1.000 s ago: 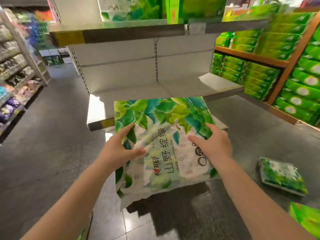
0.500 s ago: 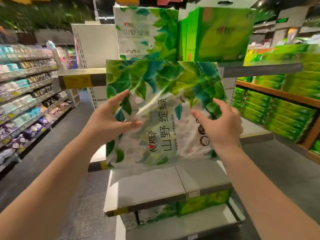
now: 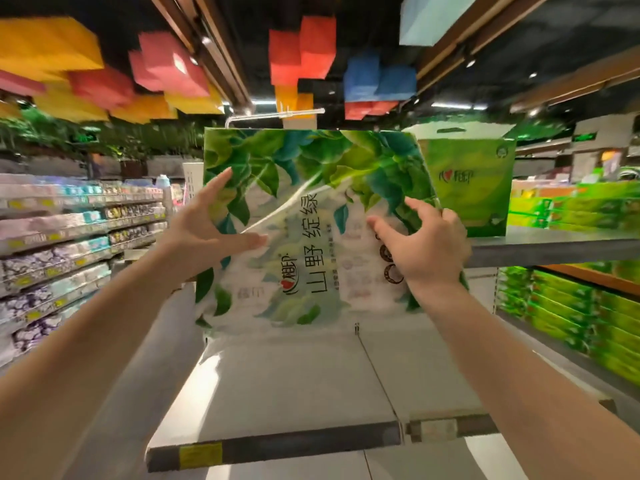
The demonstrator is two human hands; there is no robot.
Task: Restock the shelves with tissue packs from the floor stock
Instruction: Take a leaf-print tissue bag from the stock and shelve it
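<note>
While the person lifts stock to head height, this is how it looks from the aisle:
Shelving: pale metal shelf board [image 3: 311, 386], flat and bare, below the pack.
Pack: large glossy leaf-printed plastic tissue pack [image 3: 304, 216], held upright in the air before the upper shelf [image 3: 554, 249], probably to seat it beside the green handled box [image 3: 474, 181].
Left hand [image 3: 211, 226]: splayed, thumb and fingers clasping the left edge.
Right hand [image 3: 426, 251]: curled, gripping the right side.

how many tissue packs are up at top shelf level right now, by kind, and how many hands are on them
leaf-print tissue pack: 1, held up by the left hand and the right hand
plain green tissue pack: 1, standing on the top shelf
hands on a pack: 2
total packs: 2
</note>
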